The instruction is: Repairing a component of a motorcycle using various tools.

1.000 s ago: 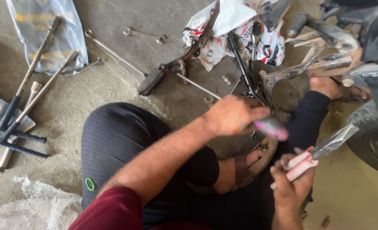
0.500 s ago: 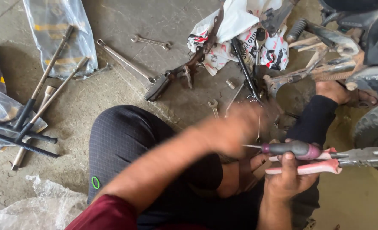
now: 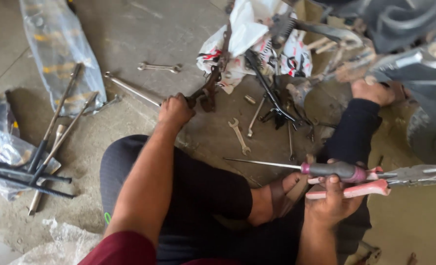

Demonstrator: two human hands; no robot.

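My left hand (image 3: 176,110) reaches out over my knee to the concrete floor, closed around the dark handle of a rusty plier-like tool (image 3: 207,93). My right hand (image 3: 332,200) is low on the right, near my sandalled foot. It grips two tools together: a screwdriver (image 3: 326,170) with a dark purple handle, its thin shaft pointing left, and pink-handled pliers (image 3: 375,185) whose metal jaws point right.
A long silver spanner (image 3: 129,88) lies beside my left hand, with small spanners (image 3: 239,135) and loose tools mid-floor. A white plastic bag (image 3: 247,39) full of tools sits at the top. Long rods (image 3: 56,132) rest on clear bags at left. Motorcycle parts (image 3: 414,59) crowd the right.
My left hand let go of the screwdriver, which is now in my right hand with the pliers. The left hand swung out left and took hold of the rusty tool on the floor.
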